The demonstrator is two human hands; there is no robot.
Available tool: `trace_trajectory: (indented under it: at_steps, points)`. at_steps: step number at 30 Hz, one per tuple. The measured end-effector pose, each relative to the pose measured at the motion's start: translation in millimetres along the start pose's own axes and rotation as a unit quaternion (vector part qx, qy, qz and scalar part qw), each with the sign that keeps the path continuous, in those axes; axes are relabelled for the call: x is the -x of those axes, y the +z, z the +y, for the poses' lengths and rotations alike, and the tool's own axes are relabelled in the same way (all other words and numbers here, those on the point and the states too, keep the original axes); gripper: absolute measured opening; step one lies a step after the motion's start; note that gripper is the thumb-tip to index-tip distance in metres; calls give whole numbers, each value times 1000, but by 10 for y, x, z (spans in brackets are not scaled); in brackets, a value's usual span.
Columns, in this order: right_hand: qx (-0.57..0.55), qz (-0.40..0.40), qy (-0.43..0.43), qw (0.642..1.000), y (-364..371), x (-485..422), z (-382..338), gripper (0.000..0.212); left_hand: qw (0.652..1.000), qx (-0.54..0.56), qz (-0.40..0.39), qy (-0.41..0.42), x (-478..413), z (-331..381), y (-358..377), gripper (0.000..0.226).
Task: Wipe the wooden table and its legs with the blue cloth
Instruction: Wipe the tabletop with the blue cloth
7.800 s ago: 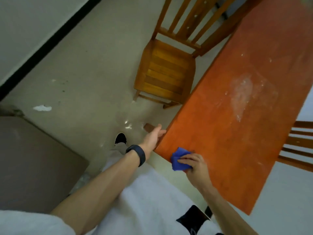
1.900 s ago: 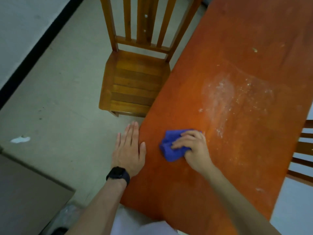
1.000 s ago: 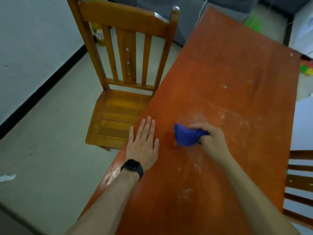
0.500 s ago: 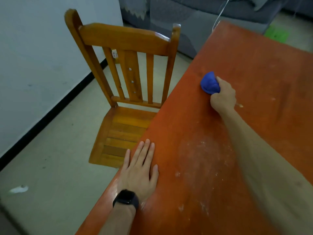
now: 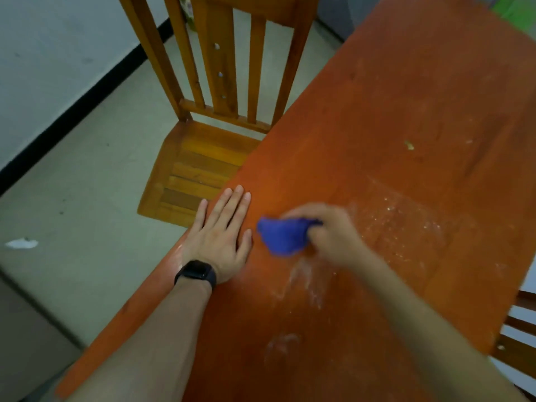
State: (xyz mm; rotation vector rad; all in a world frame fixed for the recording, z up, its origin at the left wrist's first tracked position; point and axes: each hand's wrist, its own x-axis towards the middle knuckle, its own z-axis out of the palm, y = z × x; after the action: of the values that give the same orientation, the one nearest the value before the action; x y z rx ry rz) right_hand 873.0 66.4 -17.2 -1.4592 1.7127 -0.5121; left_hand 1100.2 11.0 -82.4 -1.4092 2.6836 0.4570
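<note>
You have nothing to read here: no text, label, brand, number or sign is legible anywhere in the view. The face of the black watch [image 5: 196,271] on your left wrist is dark. The blue cloth [image 5: 282,236] shows no tag or print, though it is motion-blurred. The bench [image 5: 377,111] carries pale smears but no writing. A small coloured item [image 5: 187,8] behind the chair [image 5: 200,169] is too blurred to tell.
</note>
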Motion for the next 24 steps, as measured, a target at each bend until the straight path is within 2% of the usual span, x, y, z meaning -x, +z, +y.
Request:
trace_trajectory:
  at_steps: [3,5,8,10,15,18,20,22,24]
  points:
    - [69,91,67,991,-702,-907,114,59,1000,-3,7,-5,29,3,21,67]
    - [66,186,107,974,-1001,-1456,266,63,1000,-9,14,-4,18,10,24,66]
    - [68,319,165,931,-1024,-1856,430,68,1000,-12,18,-5,-1,-16,34,66]
    - [110,336,157,922,-786,-1820,440,70,1000,-14,18,-7,-29,-36,36,66]
    - [88,256,-3,963,124,-769,322,66,1000,-2,18,-12,-31,-28,14,66]
    - [89,159,-42,982,643,292,267,59,1000,2,21,-12,-23,-23,8,66]
    - [75,64,-40,994,732,777,220,56,1000,5,19,-10,-37,-16,3,67]
    - [50,-29,-7,998,555,896,189,59,1000,3,17,-9,-40,-14,-1,67]
    - [-36,-74,46,996,230,769,144,64,1000,-3,15,-8,-39,-15,1,67]
